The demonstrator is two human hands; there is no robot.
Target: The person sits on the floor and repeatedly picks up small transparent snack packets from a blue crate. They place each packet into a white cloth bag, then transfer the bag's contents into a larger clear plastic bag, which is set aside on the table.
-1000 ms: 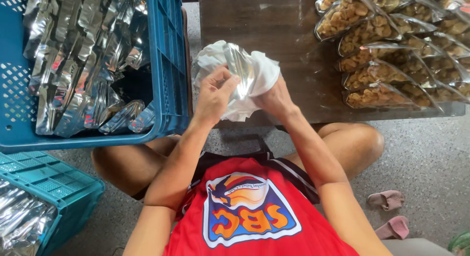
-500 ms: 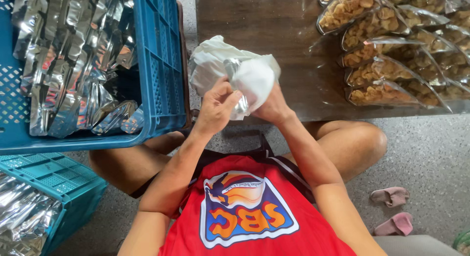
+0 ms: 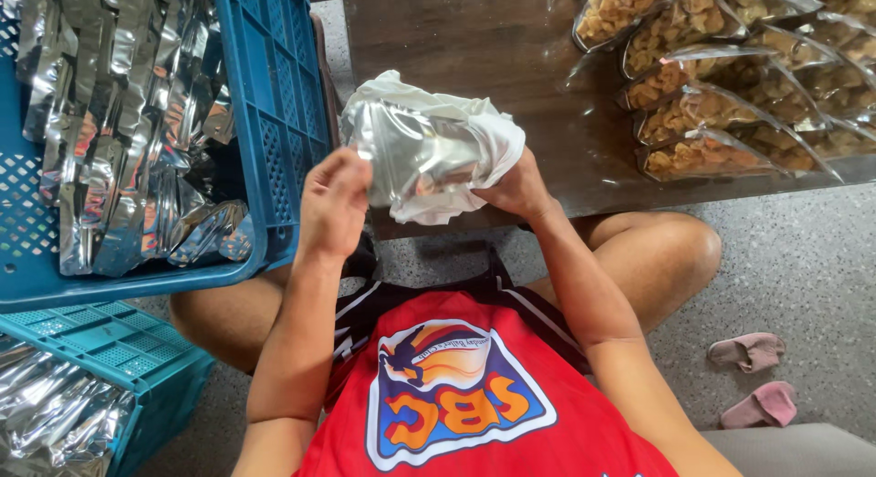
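A silver foil pouch (image 3: 415,153) lies flat against a crumpled white cloth (image 3: 484,135), held over the near edge of a dark wooden table (image 3: 474,39). My left hand (image 3: 333,203) grips the pouch's left side, fingers curled on its edge. Under the cloth and the pouch's right side is my right hand (image 3: 516,189), which supports them from below. Both forearms reach up from my lap, over a red printed shirt.
A blue plastic crate (image 3: 274,121) packed with several silver pouches stands at my left. A teal crate (image 3: 109,358) with more pouches sits lower left. Filled clear snack bags (image 3: 721,103) lie on the table's right. Two pink socks (image 3: 753,377) lie on the grey floor.
The pouch has been turned flatter, its silver face now towards me. My left hand slid from the middle of the bundle to its left edge; the cloth shifted right.
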